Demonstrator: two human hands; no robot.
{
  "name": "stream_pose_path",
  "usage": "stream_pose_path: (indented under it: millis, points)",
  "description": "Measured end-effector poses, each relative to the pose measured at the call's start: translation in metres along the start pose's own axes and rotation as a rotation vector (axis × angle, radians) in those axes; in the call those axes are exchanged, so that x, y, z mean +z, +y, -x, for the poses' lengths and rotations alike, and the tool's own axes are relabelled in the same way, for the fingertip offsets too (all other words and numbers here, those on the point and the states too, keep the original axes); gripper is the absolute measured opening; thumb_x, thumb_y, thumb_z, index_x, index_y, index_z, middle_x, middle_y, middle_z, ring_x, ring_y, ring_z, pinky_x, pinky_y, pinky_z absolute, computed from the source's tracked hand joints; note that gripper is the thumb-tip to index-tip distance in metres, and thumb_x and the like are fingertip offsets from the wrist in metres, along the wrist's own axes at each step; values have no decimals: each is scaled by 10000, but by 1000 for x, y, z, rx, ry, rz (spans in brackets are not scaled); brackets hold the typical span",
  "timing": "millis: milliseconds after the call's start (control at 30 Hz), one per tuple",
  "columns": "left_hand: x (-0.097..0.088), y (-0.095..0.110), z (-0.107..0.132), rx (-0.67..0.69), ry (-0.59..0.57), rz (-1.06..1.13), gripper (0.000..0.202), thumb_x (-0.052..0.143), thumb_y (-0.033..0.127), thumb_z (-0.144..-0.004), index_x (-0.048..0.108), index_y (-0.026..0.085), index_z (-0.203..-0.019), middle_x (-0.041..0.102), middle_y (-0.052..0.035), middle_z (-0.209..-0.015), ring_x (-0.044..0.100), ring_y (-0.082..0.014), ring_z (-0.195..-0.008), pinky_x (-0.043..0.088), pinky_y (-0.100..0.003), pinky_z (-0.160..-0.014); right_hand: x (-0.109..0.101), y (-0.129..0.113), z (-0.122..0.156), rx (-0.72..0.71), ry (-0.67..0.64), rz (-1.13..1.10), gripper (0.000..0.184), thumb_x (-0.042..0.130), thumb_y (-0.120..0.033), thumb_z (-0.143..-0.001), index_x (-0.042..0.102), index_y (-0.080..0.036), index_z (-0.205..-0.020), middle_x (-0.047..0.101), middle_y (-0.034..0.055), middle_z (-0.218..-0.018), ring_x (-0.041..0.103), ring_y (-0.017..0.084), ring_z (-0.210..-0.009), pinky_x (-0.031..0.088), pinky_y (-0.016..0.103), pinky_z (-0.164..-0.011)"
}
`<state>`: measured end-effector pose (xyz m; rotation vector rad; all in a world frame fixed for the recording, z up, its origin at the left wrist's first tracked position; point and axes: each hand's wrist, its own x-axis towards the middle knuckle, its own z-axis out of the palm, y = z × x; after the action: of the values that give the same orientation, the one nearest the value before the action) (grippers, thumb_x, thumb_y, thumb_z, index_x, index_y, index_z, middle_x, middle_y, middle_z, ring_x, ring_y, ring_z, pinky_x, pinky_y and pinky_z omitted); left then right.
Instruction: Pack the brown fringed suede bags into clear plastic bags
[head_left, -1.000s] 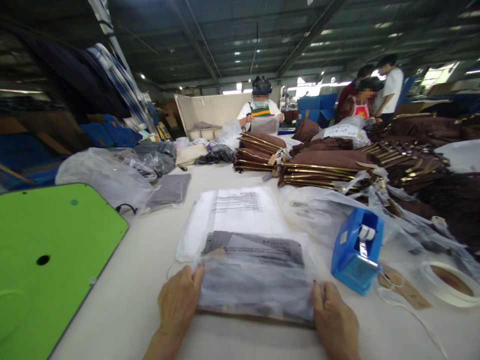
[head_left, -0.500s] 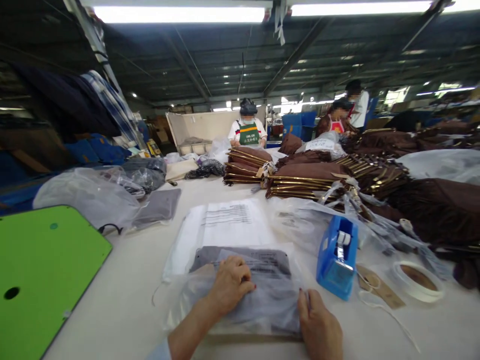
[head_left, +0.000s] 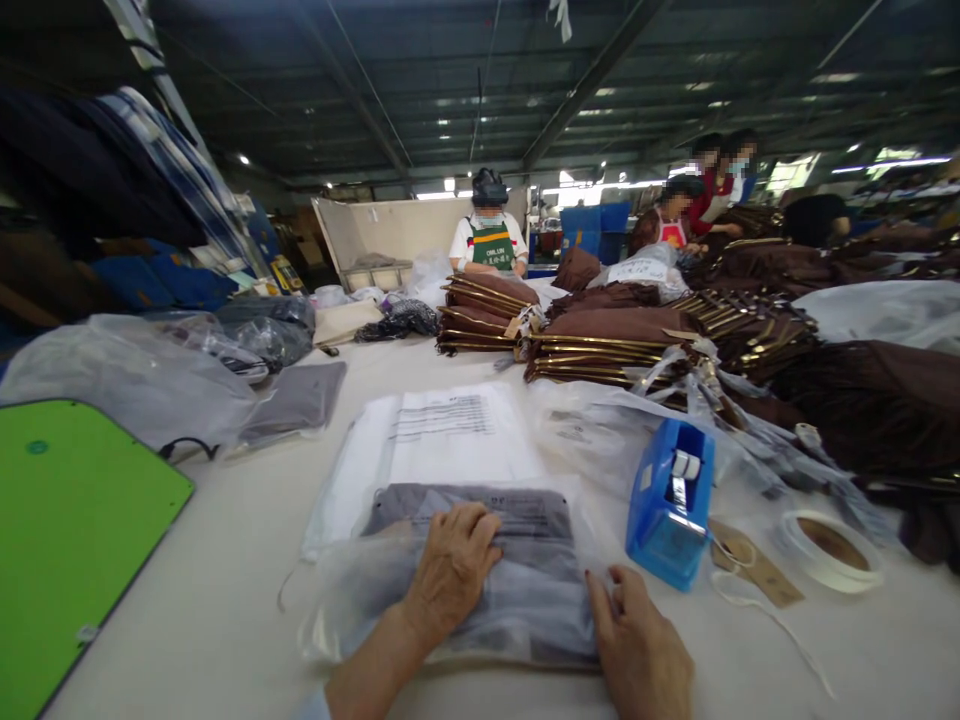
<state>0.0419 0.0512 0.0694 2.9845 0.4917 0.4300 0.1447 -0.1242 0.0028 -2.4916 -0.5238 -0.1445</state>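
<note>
Your left hand (head_left: 450,575) lies flat, fingers spread, on top of the bag (head_left: 536,610). It is clear film with a folded grey cloth inside, and it sits on the tabletop (head_left: 225,610) under and between your hands. Your right hand (head_left: 639,650) rests at the bag's right edge, though I cannot tell whether it pinches the film. This looks like the pressing-flat step, and since slick film slides easily, any further move calls for an even palm and care around the dispenser (head_left: 670,505) just beyond your right hand.
</note>
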Motion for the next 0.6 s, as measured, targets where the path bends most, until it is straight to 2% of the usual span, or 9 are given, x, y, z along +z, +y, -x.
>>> stream_pose_path:
  millis: [67,133,200,267,333,400,433,500,600]
  points:
    - [3,-3,-1,47,-2,-53,385,508,137,-844,511,317,-1185,475,-72,-1317,406,-268,-1229,287,-532,-994,-1,-1,-2,-16,17,-25,297,401,-431,-829,571,-201,-909,704,82,-802,656,259,-691,450,354,-621]
    - [4,-5,-3,66,-53,-80,406,490,185,-866,488,397,-1213,411,-58,-1390,336,-292,-1293,212,-613,-1016,-2,2,-1,-7,31,-97,335,392,-452,-810,574,-186,-898,691,105,-861,648,268,-760,456,389,-692]
    - [2,-5,-6,49,-131,-66,372,477,242,-880,495,412,-1211,410,-62,-1394,332,-297,-1298,210,-627,-1014,-8,9,-1,33,45,-207,391,427,-516,-777,581,-182,-911,675,93,-815,639,248,-743,465,369,-673]
    - [-2,-4,-8,33,-177,-52,356,463,270,-887,498,413,-1212,406,-62,-1396,328,-286,-1302,217,-612,-1022,-24,17,-4,37,168,-296,448,482,-570,-746,590,-183,-945,653,81,-797,615,213,-706,463,317,-617]
    - [-5,-3,-8,23,-191,-50,345,453,281,-890,507,420,-1201,406,-53,-1396,318,-274,-1308,212,-597,-1033,-48,23,-13,6,379,-335,478,508,-576,-741,593,-179,-993,626,108,-915,582,210,-784,450,295,-623]
    - [-7,-2,-8,13,-192,-51,341,450,283,-889,514,424,-1193,406,-44,-1395,313,-264,-1311,207,-586,-1040,-73,27,-30,51,466,-380,489,492,-578,-736,600,-170,-983,587,133,-1012,530,244,-908,434,322,-687]
    - [-7,-2,-7,7,-190,-51,342,451,282,-887,515,426,-1191,406,-41,-1394,313,-262,-1311,208,-583,-1041,-83,28,-41,95,435,-413,489,490,-589,-715,614,-166,-927,585,137,-1002,505,267,-949,420,345,-725]
    - [-5,-3,-7,2,-184,-45,347,456,284,-882,512,434,-1191,408,-35,-1392,320,-259,-1308,209,-580,-1043,-95,30,-63,159,287,-484,465,500,-614,-649,626,-173,-724,611,120,-844,498,293,-931,392,381,-769]
    - [-1,-6,-7,7,-168,-39,349,460,295,-878,507,445,-1190,416,-25,-1387,326,-257,-1306,205,-581,-1045,-93,30,-90,192,114,-583,421,510,-592,-616,602,-189,-538,618,78,-633,541,246,-729,410,358,-677]
